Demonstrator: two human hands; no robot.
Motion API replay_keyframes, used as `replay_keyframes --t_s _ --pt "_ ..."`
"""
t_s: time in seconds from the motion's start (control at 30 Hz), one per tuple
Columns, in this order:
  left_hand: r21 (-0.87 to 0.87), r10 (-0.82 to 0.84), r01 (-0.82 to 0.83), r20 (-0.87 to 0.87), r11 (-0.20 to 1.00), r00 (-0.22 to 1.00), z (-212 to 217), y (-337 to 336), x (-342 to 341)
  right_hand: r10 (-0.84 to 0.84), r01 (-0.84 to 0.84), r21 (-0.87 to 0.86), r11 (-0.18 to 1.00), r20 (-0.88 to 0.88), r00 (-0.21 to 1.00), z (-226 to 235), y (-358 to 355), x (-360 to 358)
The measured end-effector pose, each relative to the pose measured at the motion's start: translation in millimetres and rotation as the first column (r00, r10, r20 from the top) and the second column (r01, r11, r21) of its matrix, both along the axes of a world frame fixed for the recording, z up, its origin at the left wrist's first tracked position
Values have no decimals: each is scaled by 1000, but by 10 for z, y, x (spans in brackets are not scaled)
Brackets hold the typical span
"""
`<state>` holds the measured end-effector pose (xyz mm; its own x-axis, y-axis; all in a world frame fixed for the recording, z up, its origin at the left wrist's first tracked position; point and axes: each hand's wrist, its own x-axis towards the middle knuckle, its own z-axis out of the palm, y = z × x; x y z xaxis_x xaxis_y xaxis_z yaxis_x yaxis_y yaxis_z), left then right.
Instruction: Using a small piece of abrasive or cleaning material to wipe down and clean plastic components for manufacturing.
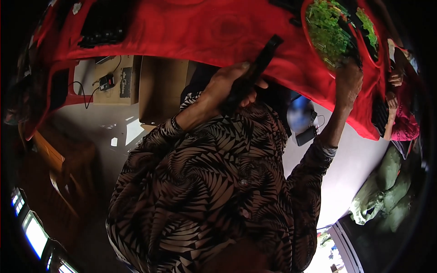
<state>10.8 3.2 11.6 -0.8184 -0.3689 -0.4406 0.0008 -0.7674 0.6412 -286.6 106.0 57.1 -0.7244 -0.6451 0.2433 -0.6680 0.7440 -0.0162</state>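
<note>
My left hand (227, 84) is closed around a long, narrow black bar (264, 57), which slants up and to the right over the front edge of the red-covered table (182, 27). What the bar is exactly, I cannot make out. Over at the right, my right hand (349, 84) reaches to the near end of a red-rimmed basin (310, 48). Its fingers are curled down, and their tips are hidden in shadow. Many small, translucent green pieces (325, 29) fill much of that basin. Beside it, a second container holds similar green pieces (366, 27).
Black bar-like parts (102, 36) lie at the table's far left. Below stand cardboard boxes (159, 88) and a small black device (107, 82) with a cable. A co-worker's hands (392, 100) show at the right edge, above pale green sacks (382, 193). A brown wooden chair (57, 154) stands left.
</note>
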Motion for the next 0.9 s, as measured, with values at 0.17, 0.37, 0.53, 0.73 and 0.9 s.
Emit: replay_keyframes --t_s 0.17,0.37,0.53,0.73,0.9 --pt "-48 -11 13 33 999 999 18 17 17 5 -4 26 1000 -57 998 -59 5 -20" --pt "-108 -14 17 34 994 999 43 25 29 -46 54 -79 995 95 994 -9 29 -25" --pt "-124 9 -5 28 992 1000 31 46 24 -66 72 -125 990 56 996 -136 123 -143" --pt "-1 -35 35 -142 999 989 -99 4 45 -58 15 -285 958 -144 988 -220 162 -96" --pt "234 1 104 -410 967 912 -165 -31 14 -30 -41 -308 950 -220 975 -255 247 -108"
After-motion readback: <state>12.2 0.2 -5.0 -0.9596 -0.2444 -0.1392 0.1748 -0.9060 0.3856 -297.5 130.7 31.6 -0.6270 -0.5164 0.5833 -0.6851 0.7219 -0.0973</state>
